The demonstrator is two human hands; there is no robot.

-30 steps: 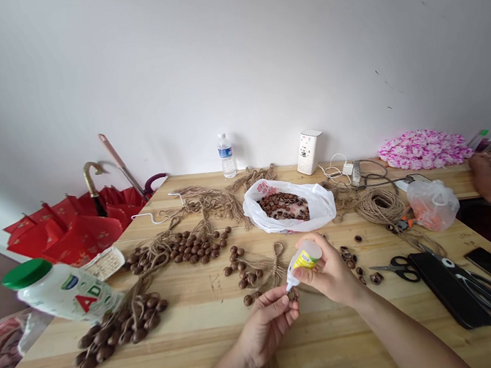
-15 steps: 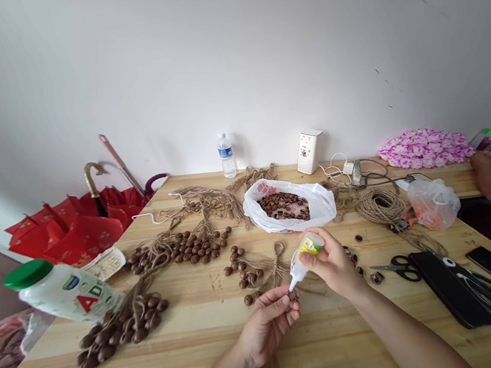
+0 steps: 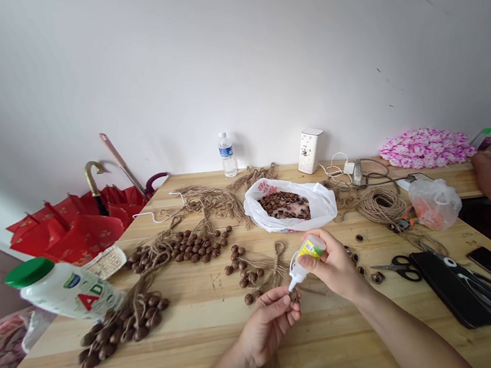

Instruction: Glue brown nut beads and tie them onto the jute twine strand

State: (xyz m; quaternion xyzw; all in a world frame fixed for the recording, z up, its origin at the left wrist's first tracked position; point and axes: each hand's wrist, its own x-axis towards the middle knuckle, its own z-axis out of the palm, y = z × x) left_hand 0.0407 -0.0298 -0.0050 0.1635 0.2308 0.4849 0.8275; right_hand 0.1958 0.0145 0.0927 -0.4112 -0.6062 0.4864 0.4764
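Holds squeeze bottle (image 3: 307, 253) nozzle-down in curled right fingers (image 3: 312, 264); pinches brown shell (image 3: 294, 296) in left fingers (image 3: 279, 308), just below. Judged light: soft bottle, best gripped mid-body; stiff shell, by edges.

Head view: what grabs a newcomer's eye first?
Red umbrella fabric shows left of the table. Near front centre, the right hand angles a yellow-labelled bottle down at a brown shell in the left hand. A pink-and-white bundle lies back right, near the wall.

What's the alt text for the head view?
The right hand holds a small bottle nozzle-down at a brown shell pinched in the left hand. Behind them, a white bag of brown shells sits on a wooden table.
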